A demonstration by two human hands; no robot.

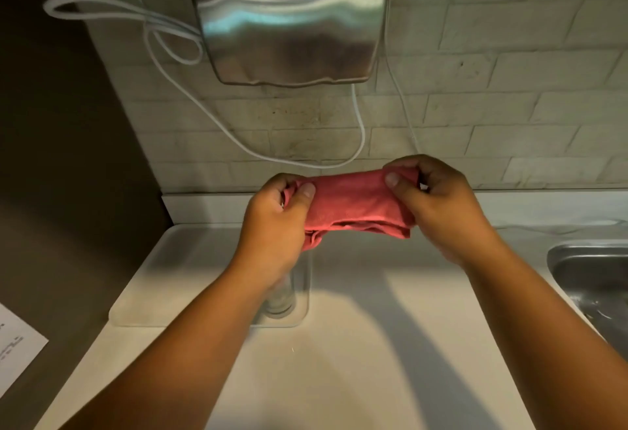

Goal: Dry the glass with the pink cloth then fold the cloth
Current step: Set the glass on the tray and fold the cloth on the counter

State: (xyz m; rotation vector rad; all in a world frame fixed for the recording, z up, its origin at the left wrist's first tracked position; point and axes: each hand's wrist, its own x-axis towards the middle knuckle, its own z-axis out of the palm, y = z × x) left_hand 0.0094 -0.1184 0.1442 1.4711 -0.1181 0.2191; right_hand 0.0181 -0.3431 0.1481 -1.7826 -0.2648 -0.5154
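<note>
Below the hand dryer (pixel 289 18), the pink cloth (pixel 353 205) is held stretched and partly folded above the tabletop (pixel 356 344), its ends pinched by the left hand (pixel 275 222) and right hand (pixel 438 205), fingers (pixel 307 190) clamped on it. The glass (pixel 283 297) is seen upright under the left wrist, below the dryer

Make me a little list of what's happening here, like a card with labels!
cloth: pink cloth, folded over, held up above the counter
left hand: left hand pinching the cloth's left end
right hand: right hand pinching the cloth's right end
glass: glass standing on a tray, partly hidden by the left arm
counter: white counter
sink: metal sink at the right
wall: hand dryer with white cords
</note>
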